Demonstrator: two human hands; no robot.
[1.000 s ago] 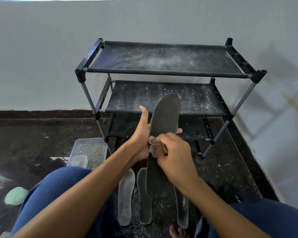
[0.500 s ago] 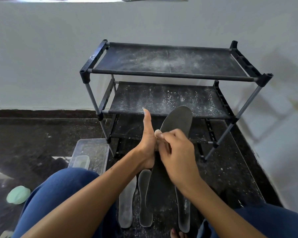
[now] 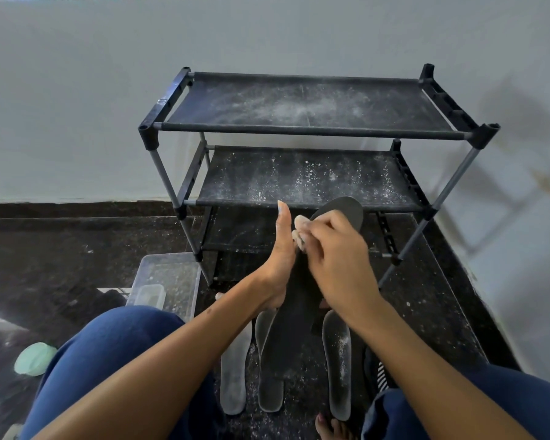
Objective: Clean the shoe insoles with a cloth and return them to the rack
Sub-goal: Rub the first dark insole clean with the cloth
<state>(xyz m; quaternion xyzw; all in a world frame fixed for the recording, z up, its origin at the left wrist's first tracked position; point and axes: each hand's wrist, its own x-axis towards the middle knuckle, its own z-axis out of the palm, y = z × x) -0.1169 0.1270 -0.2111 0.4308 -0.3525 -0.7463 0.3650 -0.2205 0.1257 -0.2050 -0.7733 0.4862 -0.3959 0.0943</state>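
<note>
right hand (image 3: 337,258) fingers pinch a small pale cloth (image 3: 299,231) against the dark insole (image 3: 302,300); left hand (image 3: 280,265) grips its edge, thumb up. wiping step, i'd say. beyond the fingertips stands the dusty rack (image 3: 305,128); three insoles (image 3: 337,363) below await cleaning.

At your twelve o'clock the black shoe rack (image 3: 308,128) stands on the dark speckled floor (image 3: 77,249), its shelves dusted white. At six o'clock three grey insoles (image 3: 234,376) lie side by side. A clear plastic tub (image 3: 172,274) sits at ten o'clock.
</note>
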